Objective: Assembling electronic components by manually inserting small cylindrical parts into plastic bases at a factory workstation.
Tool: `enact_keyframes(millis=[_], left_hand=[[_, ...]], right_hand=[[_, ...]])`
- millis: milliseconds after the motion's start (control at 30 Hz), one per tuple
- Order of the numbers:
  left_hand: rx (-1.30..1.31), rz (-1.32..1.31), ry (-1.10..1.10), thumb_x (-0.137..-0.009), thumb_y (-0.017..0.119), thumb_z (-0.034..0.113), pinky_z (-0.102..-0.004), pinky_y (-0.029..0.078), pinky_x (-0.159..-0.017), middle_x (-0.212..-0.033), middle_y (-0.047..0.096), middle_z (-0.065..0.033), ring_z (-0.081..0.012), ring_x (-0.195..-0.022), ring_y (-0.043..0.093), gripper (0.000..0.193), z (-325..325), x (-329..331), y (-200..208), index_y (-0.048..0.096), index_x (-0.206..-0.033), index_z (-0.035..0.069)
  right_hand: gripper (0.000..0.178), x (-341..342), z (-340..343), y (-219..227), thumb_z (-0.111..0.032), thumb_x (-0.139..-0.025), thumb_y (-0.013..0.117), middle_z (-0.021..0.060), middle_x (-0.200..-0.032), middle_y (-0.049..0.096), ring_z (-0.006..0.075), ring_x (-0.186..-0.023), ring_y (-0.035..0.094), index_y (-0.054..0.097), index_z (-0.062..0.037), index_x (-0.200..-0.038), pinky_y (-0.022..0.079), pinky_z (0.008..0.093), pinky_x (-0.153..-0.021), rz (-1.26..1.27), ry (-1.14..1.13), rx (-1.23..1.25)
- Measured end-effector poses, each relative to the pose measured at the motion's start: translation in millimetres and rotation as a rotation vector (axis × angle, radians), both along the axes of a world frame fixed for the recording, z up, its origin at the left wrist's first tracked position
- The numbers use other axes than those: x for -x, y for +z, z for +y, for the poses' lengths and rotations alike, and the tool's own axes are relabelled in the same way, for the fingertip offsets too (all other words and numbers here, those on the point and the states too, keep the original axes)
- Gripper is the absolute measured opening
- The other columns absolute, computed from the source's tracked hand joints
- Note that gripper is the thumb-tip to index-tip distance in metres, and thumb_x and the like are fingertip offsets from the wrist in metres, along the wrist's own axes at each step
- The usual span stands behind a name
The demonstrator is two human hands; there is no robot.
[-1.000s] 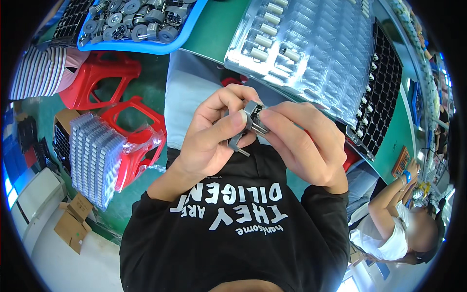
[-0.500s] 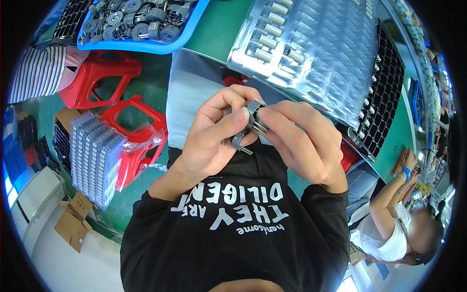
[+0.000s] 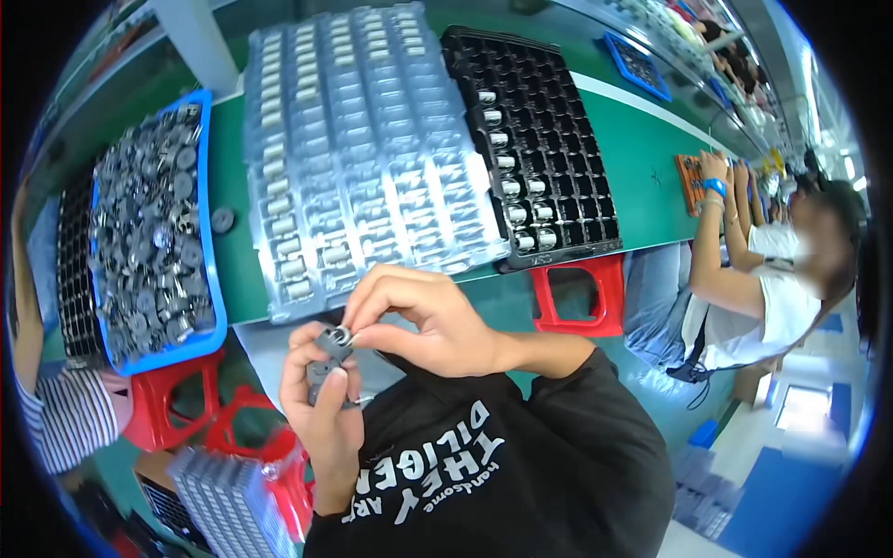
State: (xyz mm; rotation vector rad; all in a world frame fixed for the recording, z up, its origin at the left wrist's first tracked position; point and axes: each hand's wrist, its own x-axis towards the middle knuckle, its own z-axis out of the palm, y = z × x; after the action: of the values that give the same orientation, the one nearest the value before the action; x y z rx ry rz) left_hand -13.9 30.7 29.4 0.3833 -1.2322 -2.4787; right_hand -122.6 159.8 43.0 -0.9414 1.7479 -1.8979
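Note:
My left hand (image 3: 321, 409) is closed around a grey plastic fitting (image 3: 321, 374) with a rounded body, held up near the table's front edge. Thumb and index finger of my right hand (image 3: 428, 321) pinch at the upper end of this fitting, where a small silvery round piece (image 3: 340, 336) shows. Whether that piece is part of the fitting or separate I cannot tell. Just beyond my hands lies a clear plastic tray (image 3: 358, 172) with rows of small whitish cylinders (image 3: 279, 206) in some of its pockets.
Left on the green table (image 3: 237, 270), a blue bin (image 3: 212, 288) holds many grey fittings; one loose fitting (image 3: 221, 220) lies beside it. A black tray (image 3: 577, 167) with several cylinders stands right. Red stools (image 3: 609, 298) are below. Co-workers sit on both sides.
The view has swung, bringing the trays and bin more fully into sight. My hands still hold the fitting together, now turned, with the right fingers pinching its upper end.

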Motion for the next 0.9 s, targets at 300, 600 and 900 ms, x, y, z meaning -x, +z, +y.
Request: enact_keyframes(millis=[300, 600, 900], left_hand=[[-0.277, -0.099, -0.457, -0.083, 0.057, 0.002, -0.0209, 0.036, -0.044, -0.087, 0.056, -0.0138, -0.0116, -0.053, 0.048, 0.033, -0.5, 4.2, -12.5, 0.048, -0.114, -0.005], [-0.296, -0.385, -0.537, -0.085, 0.058, 0.002, -0.016, 0.034, -0.048, -0.101, 0.061, -0.0165, -0.0082, -0.067, 0.052, 0.025, -3.4, -10.1, -40.0, 0.053, -0.11, -0.003], [-0.238, -0.127, -0.61, -0.087, 0.053, 0.001, -0.0175, 0.031, -0.046, -0.1, 0.054, -0.0148, -0.0092, -0.06, 0.047, 0.028, -9.6, -3.0, -32.2, 0.056, -0.113, -0.007]], right_hand=[[0.016, 96.9, 117.4, 38.6, 0.008, -0.067, 0.064, 0.0089, -0.086, 0.06, 0.0256, -0.077, 0.058, 0.057, 0.0002, -0.079, 0.048, 0.0335, -0.065, 1.191, -0.604, -0.736], [0.013, 124.9, 133.5, 31.1, 0.002, -0.067, 0.053, 0.0099, -0.083, 0.05, 0.0282, -0.08, 0.051, 0.05, -0.0013, -0.079, 0.045, 0.0382, -0.072, 1.262, -0.307, -1.104], [0.019, 106.6, 79.5, 56.8, 0.007, -0.068, 0.063, 0.0098, -0.084, 0.057, 0.0272, -0.074, 0.057, 0.06, -0.0003, -0.085, 0.047, 0.0343, -0.062, 1.187, -0.195, -0.771]])
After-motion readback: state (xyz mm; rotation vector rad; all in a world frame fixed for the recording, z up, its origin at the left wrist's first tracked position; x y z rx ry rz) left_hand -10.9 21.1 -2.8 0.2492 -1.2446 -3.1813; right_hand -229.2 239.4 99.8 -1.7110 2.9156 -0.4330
